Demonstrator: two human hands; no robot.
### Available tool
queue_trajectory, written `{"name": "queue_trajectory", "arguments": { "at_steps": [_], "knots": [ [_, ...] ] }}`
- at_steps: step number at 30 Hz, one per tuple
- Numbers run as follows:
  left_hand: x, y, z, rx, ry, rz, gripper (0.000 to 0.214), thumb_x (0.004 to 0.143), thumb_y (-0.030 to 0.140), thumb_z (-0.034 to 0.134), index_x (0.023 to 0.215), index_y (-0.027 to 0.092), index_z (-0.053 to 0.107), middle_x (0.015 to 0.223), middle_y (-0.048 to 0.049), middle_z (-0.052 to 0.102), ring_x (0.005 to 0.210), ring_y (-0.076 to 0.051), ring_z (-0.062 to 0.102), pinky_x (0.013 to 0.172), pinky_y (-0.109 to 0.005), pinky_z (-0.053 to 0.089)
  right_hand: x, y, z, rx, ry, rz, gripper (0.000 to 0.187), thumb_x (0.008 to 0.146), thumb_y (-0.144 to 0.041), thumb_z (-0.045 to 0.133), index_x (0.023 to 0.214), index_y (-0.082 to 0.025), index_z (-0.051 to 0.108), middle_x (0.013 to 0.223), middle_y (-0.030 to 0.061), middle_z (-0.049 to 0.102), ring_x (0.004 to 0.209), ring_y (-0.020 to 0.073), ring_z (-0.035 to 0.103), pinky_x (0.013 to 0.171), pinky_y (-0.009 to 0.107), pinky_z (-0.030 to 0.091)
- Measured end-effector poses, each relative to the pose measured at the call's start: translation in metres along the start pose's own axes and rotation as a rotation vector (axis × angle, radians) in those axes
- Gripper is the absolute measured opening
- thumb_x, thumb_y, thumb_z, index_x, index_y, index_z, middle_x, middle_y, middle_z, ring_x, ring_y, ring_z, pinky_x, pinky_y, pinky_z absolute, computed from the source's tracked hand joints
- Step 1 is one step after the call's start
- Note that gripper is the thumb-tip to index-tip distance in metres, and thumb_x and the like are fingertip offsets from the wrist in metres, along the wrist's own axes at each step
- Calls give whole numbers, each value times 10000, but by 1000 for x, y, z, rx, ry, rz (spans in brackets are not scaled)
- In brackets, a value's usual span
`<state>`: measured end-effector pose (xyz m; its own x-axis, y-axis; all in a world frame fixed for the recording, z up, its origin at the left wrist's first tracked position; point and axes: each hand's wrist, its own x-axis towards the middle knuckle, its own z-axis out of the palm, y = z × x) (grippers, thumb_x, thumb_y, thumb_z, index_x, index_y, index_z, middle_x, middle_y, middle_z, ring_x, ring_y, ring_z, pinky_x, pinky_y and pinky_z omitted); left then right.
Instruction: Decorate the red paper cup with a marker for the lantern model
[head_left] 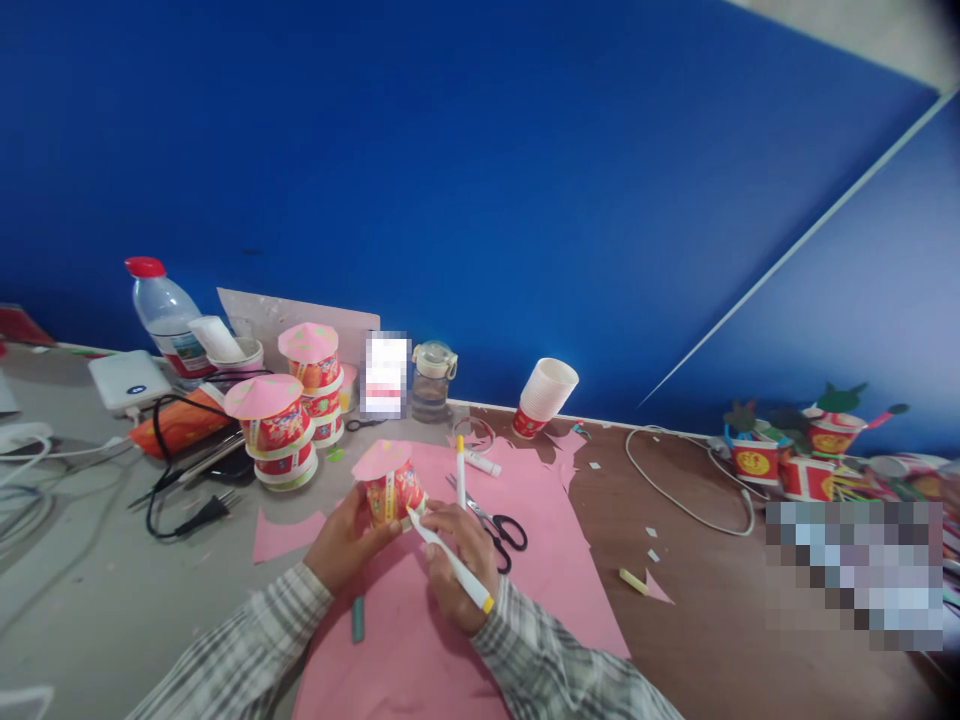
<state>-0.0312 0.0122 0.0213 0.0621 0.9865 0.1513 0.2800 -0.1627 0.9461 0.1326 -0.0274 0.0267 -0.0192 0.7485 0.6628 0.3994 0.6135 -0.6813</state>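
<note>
My left hand is closed around a red patterned paper cup with a pink cone-shaped paper roof. In my right hand is a white marker with a yellow end, its tip close to the cup's lower rim. Whether the tip touches the cup I cannot tell. Beneath both hands lies a large pink paper sheet. Black-handled scissors rest on it beside my right hand, next to a white marker cap or pen with a yellow end. A grey-green stick lies below my left hand.
Two stacked cup towers with pink roofs stand at the left. Behind are a red-capped bottle, a clear water bottle and leaning stacked paper cups. Black plug cable lies left; decorated cups and white cable right.
</note>
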Motion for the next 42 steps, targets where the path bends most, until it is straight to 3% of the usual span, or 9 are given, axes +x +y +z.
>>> {"name": "queue_trajectory", "arguments": {
  "at_steps": [9, 16, 22, 42],
  "knots": [
    [0, 1, 0, 11, -2, 9, 359, 480, 307, 649, 801, 195, 532, 759, -80, 690, 722, -318, 600, 655, -453, 474, 1, -1, 2, 24, -6, -21, 241, 685, -108, 534, 868, -210, 654, 792, 49, 733, 847, 236, 699, 747, 308, 586],
    [-1, 3, 1, 12, 1, -8, 356, 474, 307, 654, 787, 189, 532, 742, -85, 697, 699, -322, 607, 624, -449, 481, -2, 2, 2, 5, 1, 8, 227, 682, -98, 545, 830, -225, 660, 778, 37, 730, 831, 230, 702, 708, 288, 589],
    [-2, 1, 2, 14, -8, 16, 403, 474, 298, 660, 840, 200, 522, 831, -95, 691, 787, -331, 591, 692, -458, 467, -1, 3, 4, 55, -16, -22, 245, 692, -120, 543, 884, -226, 654, 787, 43, 715, 860, 242, 692, 746, 324, 585],
    [-1, 2, 2, 3, 4, 23, 375, 475, 296, 655, 811, 190, 528, 779, -96, 695, 742, -321, 601, 667, -458, 472, -1, 3, 5, 35, 30, -34, 249, 665, -81, 542, 843, -210, 661, 766, 39, 724, 820, 219, 699, 737, 282, 586]
  ]
}}
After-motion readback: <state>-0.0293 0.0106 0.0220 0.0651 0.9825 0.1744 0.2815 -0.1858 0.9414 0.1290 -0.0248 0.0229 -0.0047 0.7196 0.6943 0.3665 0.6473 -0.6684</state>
